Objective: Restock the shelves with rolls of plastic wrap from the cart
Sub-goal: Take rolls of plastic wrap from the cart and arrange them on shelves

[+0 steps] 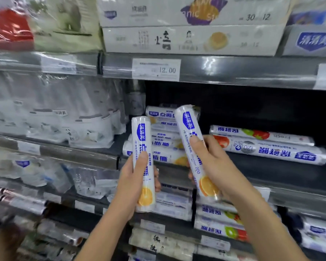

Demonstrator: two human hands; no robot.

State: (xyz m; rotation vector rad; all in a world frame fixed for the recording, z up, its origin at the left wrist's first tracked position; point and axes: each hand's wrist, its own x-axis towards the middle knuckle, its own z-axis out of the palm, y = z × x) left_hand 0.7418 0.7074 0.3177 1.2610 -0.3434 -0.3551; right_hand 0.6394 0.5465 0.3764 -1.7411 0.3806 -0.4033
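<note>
Left hand (134, 178) and right hand (211, 162) each wrapped round an upright roll (142, 147), (191, 144), frame centre; likely lining up for stack (164, 144) behind.

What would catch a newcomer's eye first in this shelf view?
Two orange-print rolls dominate the centre: the left roll, upright, gripped by the left hand, the right roll, tilted, by the right hand. Behind them lies a stack of matching rolls, with longer fruit-print rolls to its right below a dark gap.
</note>
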